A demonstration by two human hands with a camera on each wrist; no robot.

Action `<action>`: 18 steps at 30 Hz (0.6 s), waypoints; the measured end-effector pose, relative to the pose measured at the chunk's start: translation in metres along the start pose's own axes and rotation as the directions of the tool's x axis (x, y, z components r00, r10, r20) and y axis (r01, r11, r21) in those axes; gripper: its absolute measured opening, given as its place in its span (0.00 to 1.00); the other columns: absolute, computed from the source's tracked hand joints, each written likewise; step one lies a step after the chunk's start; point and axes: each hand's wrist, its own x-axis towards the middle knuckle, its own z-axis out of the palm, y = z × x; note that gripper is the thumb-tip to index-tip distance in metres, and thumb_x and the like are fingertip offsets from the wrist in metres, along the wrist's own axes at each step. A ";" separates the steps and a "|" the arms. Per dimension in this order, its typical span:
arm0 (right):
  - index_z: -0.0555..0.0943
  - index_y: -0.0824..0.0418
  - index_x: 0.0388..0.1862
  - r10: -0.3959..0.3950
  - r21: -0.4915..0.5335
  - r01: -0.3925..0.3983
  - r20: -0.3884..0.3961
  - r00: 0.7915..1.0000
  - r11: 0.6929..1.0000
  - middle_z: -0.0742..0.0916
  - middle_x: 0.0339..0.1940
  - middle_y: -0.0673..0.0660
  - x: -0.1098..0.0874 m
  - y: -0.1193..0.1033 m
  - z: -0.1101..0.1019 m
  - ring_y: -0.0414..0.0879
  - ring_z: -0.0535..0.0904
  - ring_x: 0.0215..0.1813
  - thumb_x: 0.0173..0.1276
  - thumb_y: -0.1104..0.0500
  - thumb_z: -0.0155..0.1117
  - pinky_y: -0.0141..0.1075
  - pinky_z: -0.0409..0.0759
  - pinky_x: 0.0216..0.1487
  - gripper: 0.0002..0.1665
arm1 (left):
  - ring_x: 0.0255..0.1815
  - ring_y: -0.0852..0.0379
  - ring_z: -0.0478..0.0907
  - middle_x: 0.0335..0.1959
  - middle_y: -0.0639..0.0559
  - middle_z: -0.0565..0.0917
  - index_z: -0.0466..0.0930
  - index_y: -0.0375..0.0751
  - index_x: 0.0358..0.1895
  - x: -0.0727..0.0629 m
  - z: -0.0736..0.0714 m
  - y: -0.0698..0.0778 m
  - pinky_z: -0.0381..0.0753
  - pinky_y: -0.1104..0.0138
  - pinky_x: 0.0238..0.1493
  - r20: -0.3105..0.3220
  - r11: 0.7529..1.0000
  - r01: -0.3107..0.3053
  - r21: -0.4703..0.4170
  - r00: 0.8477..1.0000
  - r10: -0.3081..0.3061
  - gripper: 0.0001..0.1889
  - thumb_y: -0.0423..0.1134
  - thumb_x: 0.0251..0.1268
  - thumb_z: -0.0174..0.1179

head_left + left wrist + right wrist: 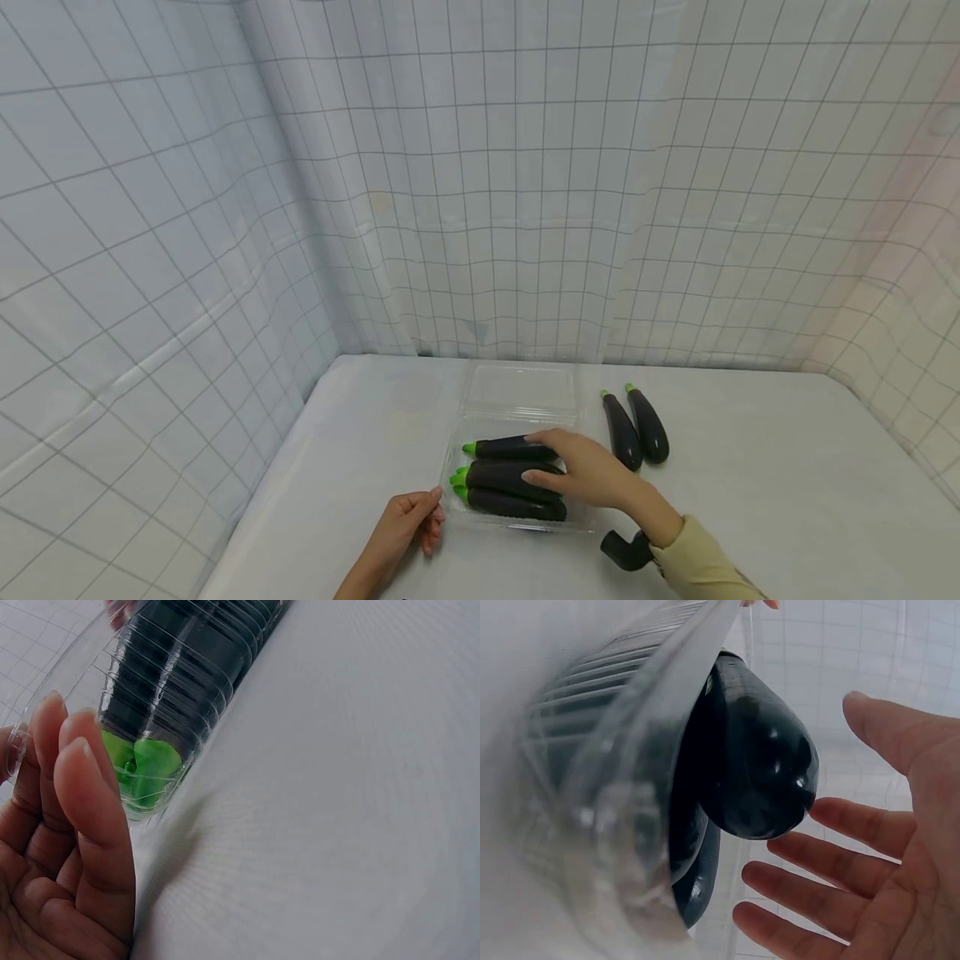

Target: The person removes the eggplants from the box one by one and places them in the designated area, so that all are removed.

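A clear plastic clamshell container [585, 517] lies on the table with its lid [522, 390] folded back behind it. Several dark eggplants [517, 505] with green stems rest inside, stems toward the left. My left hand [408, 521] pinches the container's left rim between thumb and fingers; the left wrist view shows the green stems [154, 766] through the ribbed wall. Over the container's right side, my right hand [581, 468] spreads with relaxed fingers around the blunt ends. In the right wrist view its fingertips are right at the topmost eggplant [761, 757], thumb standing away from it.
Two more eggplants, a left one [622, 432] and a right one [649, 425], lie side by side on the white table [772, 483], right of the container. A black curved piece [626, 552] sits by my right wrist. White grid-patterned curtains [517, 183] enclose the table's back and sides.
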 end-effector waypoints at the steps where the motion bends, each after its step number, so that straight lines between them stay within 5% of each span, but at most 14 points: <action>1: 0.72 0.58 0.64 -0.003 0.004 0.003 0.018 1.000 1.000 0.78 0.59 0.55 0.001 0.000 0.000 0.49 0.76 0.57 0.66 0.33 0.53 0.46 0.74 0.55 0.38 | 0.17 0.61 0.74 0.18 0.52 0.77 0.78 0.37 0.25 0.000 0.000 0.000 0.75 0.70 0.17 -0.004 1.000 0.001 0.001 1.000 -0.001 0.21 0.49 0.71 0.52; 18: 0.69 0.59 0.67 -0.014 -0.033 0.020 0.173 0.985 0.999 0.75 0.62 0.55 0.007 -0.006 0.010 0.49 0.73 0.60 0.63 0.30 0.56 0.45 0.73 0.57 0.44 | 0.17 0.61 0.73 0.17 0.52 0.77 0.77 0.38 0.25 0.000 0.000 0.000 0.75 0.71 0.17 0.014 1.000 0.000 0.001 1.000 0.000 0.21 0.49 0.72 0.51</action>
